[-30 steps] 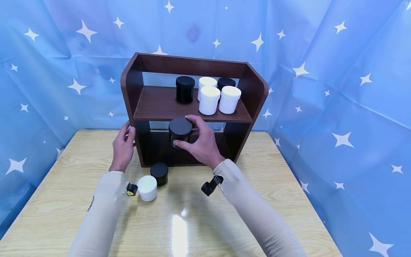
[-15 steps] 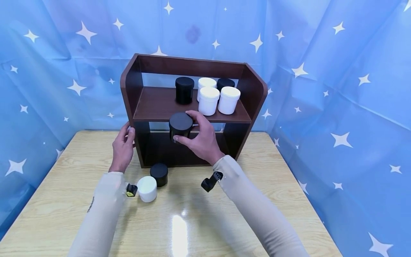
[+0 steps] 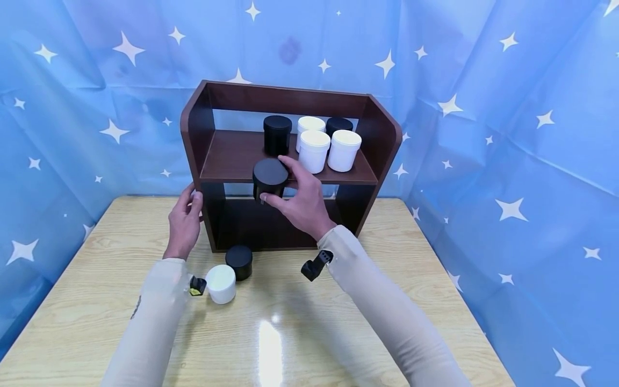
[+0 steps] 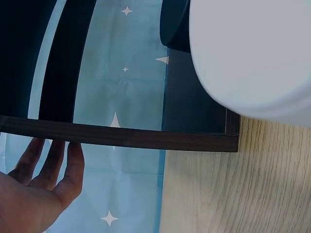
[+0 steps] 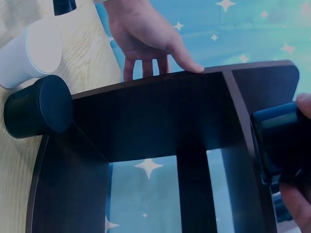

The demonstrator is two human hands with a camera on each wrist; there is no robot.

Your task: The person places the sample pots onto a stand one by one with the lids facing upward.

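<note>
My right hand [image 3: 306,200] grips a black lidded jar [image 3: 270,173] between thumb and fingers, held in the air before the edge of the upper shelf. The same jar [image 5: 284,141] shows at the right of the right wrist view. My left hand [image 3: 185,223] rests its fingertips against the outer left side of the dark brown two-tier shelf [image 3: 290,180]; in the left wrist view its fingers [image 4: 73,167] touch the side panel and are fairly straight. On the upper shelf stand a black jar [image 3: 277,135], three white jars, one of them in front [image 3: 314,152], and another black jar [image 3: 338,125] behind.
On the wooden table [image 3: 387,301], a white jar [image 3: 221,285] and a black jar [image 3: 239,262] stand just in front of the shelf's lower left corner, close together. A blue star-patterned curtain [image 3: 483,134] hangs behind and to the right.
My right hand has lifted the black jar from the lower opening's height to around the upper shelf's front edge. The left hand stays at the shelf's side.
</note>
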